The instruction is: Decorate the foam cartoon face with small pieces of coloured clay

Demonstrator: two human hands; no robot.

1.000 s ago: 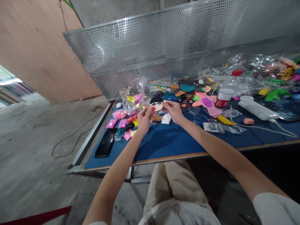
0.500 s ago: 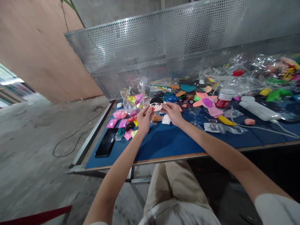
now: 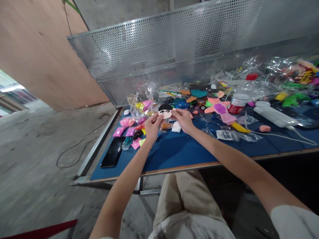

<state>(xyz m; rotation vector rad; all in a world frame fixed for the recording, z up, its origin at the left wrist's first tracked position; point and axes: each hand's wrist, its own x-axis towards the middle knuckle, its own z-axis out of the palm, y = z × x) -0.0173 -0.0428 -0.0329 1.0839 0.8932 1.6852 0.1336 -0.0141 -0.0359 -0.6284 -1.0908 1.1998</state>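
A flat clay face [image 3: 165, 112] with black hair, thick brows and a pale skin tone is held up over the table. My left hand [image 3: 152, 127] pinches its left edge, the thumb lying over the lower left cheek. On the other side my right hand [image 3: 183, 120] grips the right edge between thumb and fingers. Below the hands lie a white clay packet [image 3: 176, 126] and an orange-brown packet [image 3: 166, 125]. Colourful clay packets [image 3: 127, 121] are heaped left of my left hand.
A black phone [image 3: 112, 152] lies at the blue table's [image 3: 179, 152] left end. To the right are a pink-and-purple clay figure [image 3: 221, 109], a red-labelled jar [image 3: 238, 104] and a white power strip [image 3: 276, 114] with its cable. Perforated metal sheeting [image 3: 159, 49] stands behind.
The left thumb now covers the red spot that showed on the face's lower left cheek. Both hands still hold the face in nearly the same place.
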